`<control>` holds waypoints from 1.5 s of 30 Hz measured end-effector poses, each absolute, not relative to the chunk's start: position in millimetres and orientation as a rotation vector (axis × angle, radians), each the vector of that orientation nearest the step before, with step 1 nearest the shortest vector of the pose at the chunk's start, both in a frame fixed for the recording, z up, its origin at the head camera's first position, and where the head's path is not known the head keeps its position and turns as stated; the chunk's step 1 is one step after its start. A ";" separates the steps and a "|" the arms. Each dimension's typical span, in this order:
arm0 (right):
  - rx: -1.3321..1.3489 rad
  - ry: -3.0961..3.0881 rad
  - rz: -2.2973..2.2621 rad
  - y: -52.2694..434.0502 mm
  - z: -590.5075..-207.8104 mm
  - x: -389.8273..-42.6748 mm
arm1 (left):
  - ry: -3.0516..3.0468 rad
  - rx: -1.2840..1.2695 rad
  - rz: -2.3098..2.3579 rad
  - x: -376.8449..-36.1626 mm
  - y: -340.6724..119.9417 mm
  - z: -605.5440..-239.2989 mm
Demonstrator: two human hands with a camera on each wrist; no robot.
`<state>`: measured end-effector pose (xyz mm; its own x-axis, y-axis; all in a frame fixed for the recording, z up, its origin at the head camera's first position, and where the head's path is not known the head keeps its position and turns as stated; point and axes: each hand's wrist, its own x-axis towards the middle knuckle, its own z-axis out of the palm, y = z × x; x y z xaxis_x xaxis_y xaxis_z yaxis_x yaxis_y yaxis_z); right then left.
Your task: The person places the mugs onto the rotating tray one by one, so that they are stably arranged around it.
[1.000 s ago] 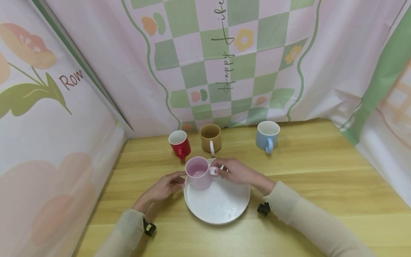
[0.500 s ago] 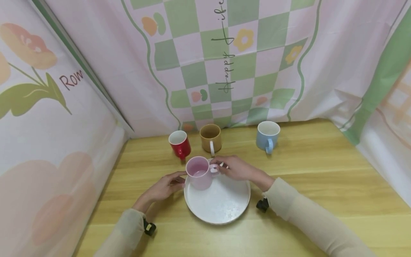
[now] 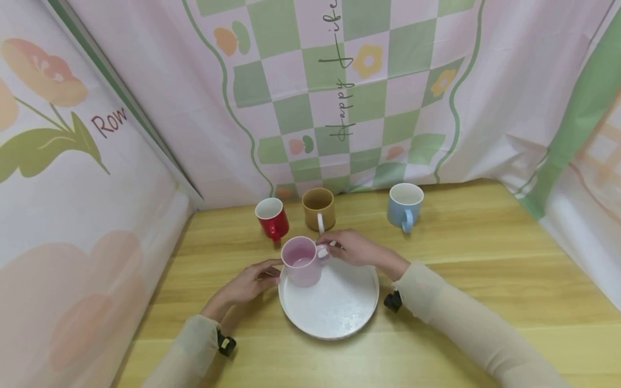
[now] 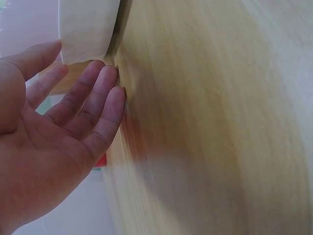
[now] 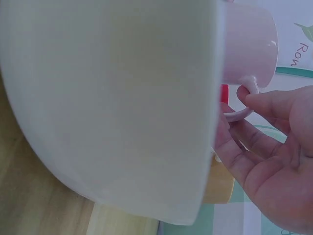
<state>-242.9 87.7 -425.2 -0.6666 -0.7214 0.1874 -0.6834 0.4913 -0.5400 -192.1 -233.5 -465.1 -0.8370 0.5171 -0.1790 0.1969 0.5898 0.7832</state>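
- The pink mug [image 3: 301, 261] stands upright at the upper left edge of the white plate [image 3: 335, 307], just below the middle of the head view.
- The right hand [image 3: 356, 249] reaches in from the right of the frame; its fingers [image 5: 266, 105] pinch the mug's handle [image 5: 243, 100], which points to the right in the head view.
- The left hand [image 3: 247, 282] lies on the table [image 3: 485, 269] just left of the plate, its fingers [image 4: 93, 110] straight and relaxed, holding nothing; the fingertips sit close to the plate's rim and the mug's side, but contact cannot be made out.
- In the left wrist view the open palm faces the camera, with the plate's pale edge at the upper left of the frame.
- Behind the plate, toward the top of the table, three mugs stand in a row: a red mug [image 3: 272, 217] to the left, a brown mug [image 3: 318, 208] in the middle and a blue mug [image 3: 405, 206] well apart to the right.
- A checked pink and green cloth [image 3: 339, 91] hangs behind the table.
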 end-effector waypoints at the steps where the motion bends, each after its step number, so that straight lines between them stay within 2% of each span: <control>1: -1.247 2.659 -0.913 87.4 -425.4 -243.7 | 2.433 0.575 1.128 -192.0 -233.4 -465.2; 11: -1.172 2.633 -0.950 89.5 -427.7 -244.9 | 2.421 0.570 1.127 -191.9 -233.1 -467.6; 21: -0.978 2.505 -1.129 102.9 -435.7 -251.5 | 2.423 0.562 1.105 -191.0 -234.5 -468.3; 45: -0.808 2.560 -1.193 135.2 -427.8 -251.0 | 2.383 0.620 1.163 -192.3 -235.8 -466.1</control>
